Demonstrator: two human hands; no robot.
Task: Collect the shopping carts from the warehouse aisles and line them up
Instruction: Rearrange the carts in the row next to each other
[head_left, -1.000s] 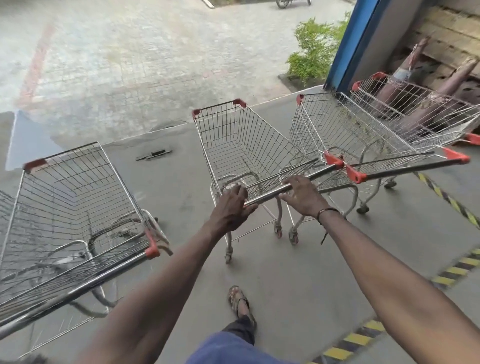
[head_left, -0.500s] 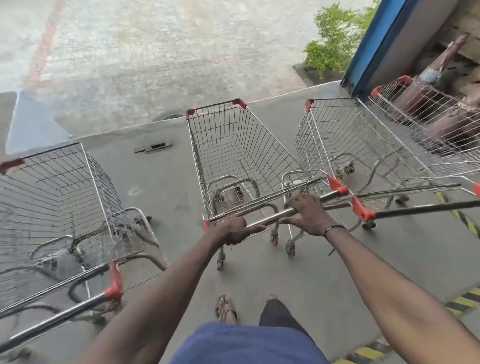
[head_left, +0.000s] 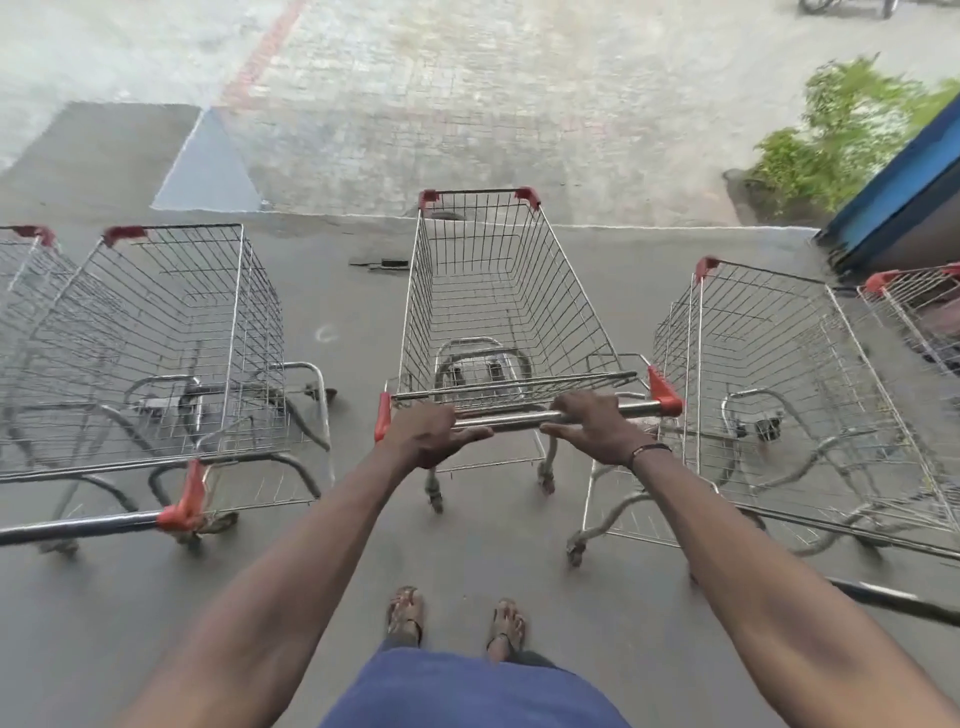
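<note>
Hands grip the steel handle bar (head_left: 550, 415) of the middle wire shopping cart (head_left: 498, 301): left hand (head_left: 431, 434) and right hand (head_left: 597, 428) both curled round it. Wire carts stand on the grey concrete floor (head_left: 343, 519) at its left (head_left: 156, 338) and right (head_left: 779, 374).

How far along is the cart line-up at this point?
Looks done: a cart on the left and a cart on the right stand parked side by side facing the pavement, with more cut off at both edges. In hand: the left hand and right hand grip the handle of the middle cart, which sits in the gap between them. Whether more remain to collect cannot be seen.
</note>
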